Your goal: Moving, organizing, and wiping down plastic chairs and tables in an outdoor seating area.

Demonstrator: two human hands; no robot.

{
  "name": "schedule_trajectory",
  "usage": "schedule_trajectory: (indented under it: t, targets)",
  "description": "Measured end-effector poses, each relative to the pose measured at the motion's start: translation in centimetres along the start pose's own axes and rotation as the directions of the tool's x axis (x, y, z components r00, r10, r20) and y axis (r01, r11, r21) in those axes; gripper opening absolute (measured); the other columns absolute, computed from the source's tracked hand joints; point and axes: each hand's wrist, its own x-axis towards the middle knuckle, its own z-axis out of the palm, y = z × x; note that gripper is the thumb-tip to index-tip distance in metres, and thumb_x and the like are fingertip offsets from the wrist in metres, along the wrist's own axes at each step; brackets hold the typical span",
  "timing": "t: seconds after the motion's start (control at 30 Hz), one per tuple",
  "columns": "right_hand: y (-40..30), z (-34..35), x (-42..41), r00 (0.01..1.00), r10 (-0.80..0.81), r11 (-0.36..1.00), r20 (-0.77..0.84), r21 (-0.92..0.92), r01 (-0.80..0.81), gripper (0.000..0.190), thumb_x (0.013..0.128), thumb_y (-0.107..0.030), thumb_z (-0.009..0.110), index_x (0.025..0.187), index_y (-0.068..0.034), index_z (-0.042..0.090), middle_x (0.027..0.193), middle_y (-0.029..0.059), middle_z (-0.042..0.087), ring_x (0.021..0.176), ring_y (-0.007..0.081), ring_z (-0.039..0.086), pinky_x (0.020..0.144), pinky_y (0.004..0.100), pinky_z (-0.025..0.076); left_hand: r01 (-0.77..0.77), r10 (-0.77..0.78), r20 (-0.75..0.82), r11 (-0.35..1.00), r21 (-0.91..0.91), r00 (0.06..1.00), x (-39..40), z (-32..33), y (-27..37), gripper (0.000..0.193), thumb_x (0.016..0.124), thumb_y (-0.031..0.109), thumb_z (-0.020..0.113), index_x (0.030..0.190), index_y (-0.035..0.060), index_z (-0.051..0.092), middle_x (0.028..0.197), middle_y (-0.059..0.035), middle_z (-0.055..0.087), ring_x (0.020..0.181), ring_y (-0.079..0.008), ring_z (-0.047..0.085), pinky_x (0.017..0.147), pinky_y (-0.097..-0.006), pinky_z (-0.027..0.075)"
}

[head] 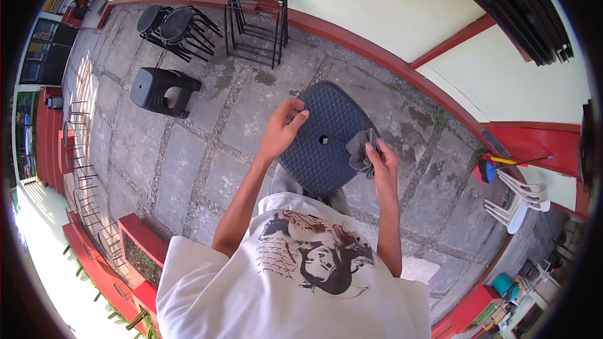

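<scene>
A dark grey plastic stool with a woven-pattern top and a small central hole is directly before me, close to my legs. My left hand is beside its upper left edge, fingers curled and apart, with nothing held in it. On the other side, my right hand grips a crumpled grey cloth at the stool's right edge. Part of the cloth lies over the seat. The stool's legs are hidden beneath its top.
Another dark plastic stool stands at the left on the paving. Behind it are stacked round black stools and black metal frames by the wall. White plastic chairs stand at the right; red planters at lower left.
</scene>
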Motion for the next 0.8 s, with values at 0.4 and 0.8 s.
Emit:
schedule_trajectory:
  t: [0.4,0.8]
  targets:
    - [-1.3,5.3,-0.6,0.956,-0.055,0.998,0.288,-0.021,0.064,0.019,0.103,-0.015,0.061,0.106,0.002,0.069,0.098,-0.0029,0.064,0.089,0.0027,0.055,0.079,0.0201,0.043,0.031,-0.019,0.029,0.882,-0.471,0.999,-9.1,1.9,2.9,0.014,0.096,0.009,0.068,0.106,0.0004,0.061,0.103,-0.0032,0.067,0.099,-0.0087,0.061,0.088,-0.0259,0.048]
    - [-0.6,7.0,-2.0,0.953,0.016,1.000,0.301,-0.007,-0.014,0.015,0.102,-0.011,0.060,0.109,0.001,0.067,0.098,0.0002,0.069,0.089,0.0049,0.061,0.079,0.0215,0.048,0.036,0.058,0.116,0.739,-0.673,0.992,-10.0,-1.8,3.4,0.034,0.089,0.002,0.071,0.118,0.0054,0.053,0.108,-0.0012,0.059,0.103,-0.0099,0.057,0.090,-0.0271,0.046]
